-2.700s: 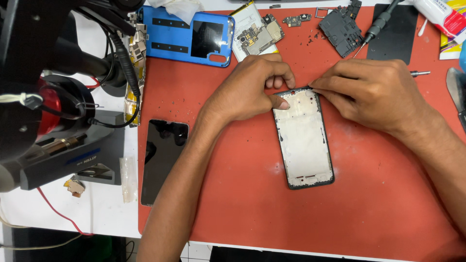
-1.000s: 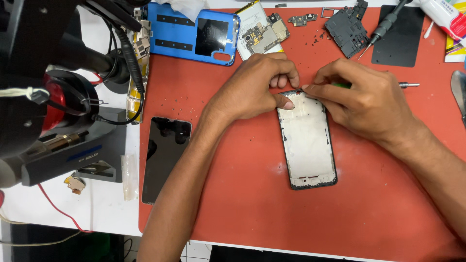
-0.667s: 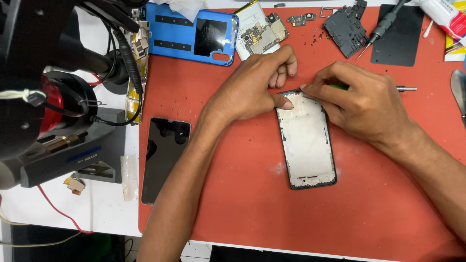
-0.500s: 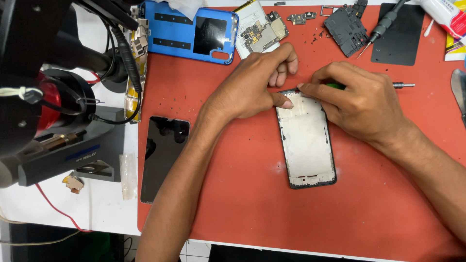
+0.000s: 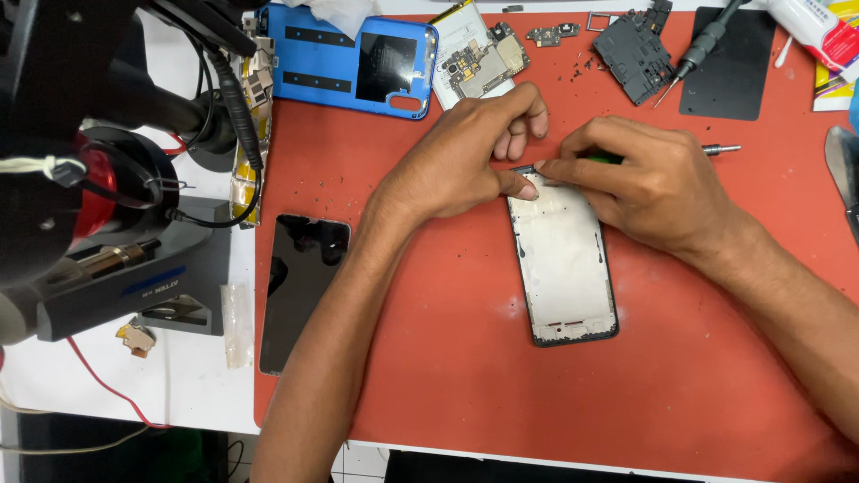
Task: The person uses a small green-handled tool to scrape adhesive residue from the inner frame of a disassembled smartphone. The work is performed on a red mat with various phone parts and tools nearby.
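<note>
Your left hand (image 5: 461,156) presses its thumb on the top edge of the phone frame (image 5: 564,259) lying on the red mat (image 5: 447,376), while your right hand (image 5: 649,183), curled, pinches a green-handled tool (image 5: 617,158) there.

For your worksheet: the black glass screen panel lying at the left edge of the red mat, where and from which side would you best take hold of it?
Probably by the two long edges of the screen panel, coming from above. It lies flat, thin, and apart from both hands; its lower end overhangs the mat, which gives fingers a way under.
</note>
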